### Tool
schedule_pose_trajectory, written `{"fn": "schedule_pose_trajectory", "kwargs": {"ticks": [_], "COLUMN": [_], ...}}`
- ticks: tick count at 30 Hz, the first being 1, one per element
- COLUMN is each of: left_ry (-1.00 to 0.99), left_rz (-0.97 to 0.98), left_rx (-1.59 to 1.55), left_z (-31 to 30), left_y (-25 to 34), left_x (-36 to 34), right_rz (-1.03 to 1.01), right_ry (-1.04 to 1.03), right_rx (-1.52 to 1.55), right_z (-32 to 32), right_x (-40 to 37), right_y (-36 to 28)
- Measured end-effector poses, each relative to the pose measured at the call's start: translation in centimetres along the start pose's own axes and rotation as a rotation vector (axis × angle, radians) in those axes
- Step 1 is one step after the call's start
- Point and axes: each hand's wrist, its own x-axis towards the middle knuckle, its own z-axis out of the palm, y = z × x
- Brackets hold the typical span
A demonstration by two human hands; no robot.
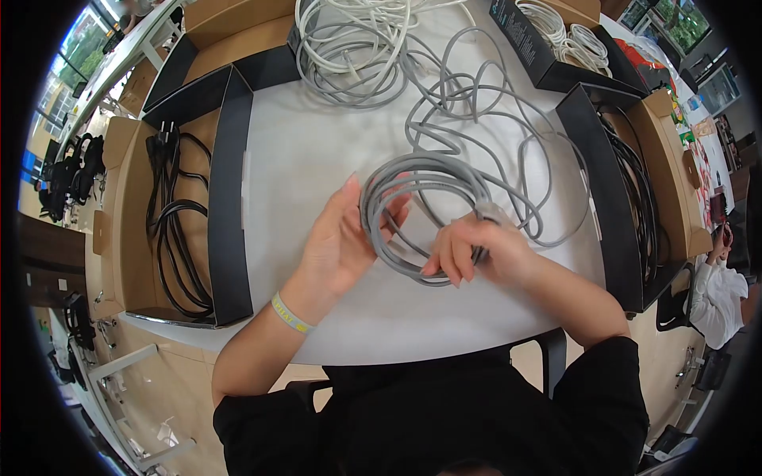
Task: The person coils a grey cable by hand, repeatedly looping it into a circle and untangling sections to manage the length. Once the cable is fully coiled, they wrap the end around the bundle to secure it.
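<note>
White tabletop (298,210) spreads beneath the grey coil (440,164), its smooth loops bunched near centre. Left hand (340,242) grips its nine-o'clock side, fingers partly hidden; right hand (486,247) clamps four o'clock, covering strands. Loose grey cable (476,86) tangles toward one; at eleven, white cable (349,37) is cut off.

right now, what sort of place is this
Probably a shared office or workroom. Another desk stands beyond the table, a person in white is off to the right, and boxes of cables sit on the table, though the work done there isn't clear.
</note>
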Motion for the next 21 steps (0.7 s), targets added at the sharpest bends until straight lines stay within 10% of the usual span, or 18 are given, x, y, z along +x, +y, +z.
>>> {"fn": "schedule_pose_trajectory", "kwargs": {"ticks": [13,21], "left_ry": [-0.158,-0.146], "left_rz": [-0.118,-0.037], "left_rx": [0.508,0.799], "left_z": [1.3,1.8], "left_y": [0.7,0.0], "left_x": [-0.4,-0.9], "right_rz": [0.607,0.448], "right_ry": [0.002,-0.017], "right_rx": [-0.117,-0.294], "right_z": [-1.0,-0.2], "right_x": [0.5,0.3], "right_y": [-2.7,-1.8]}}
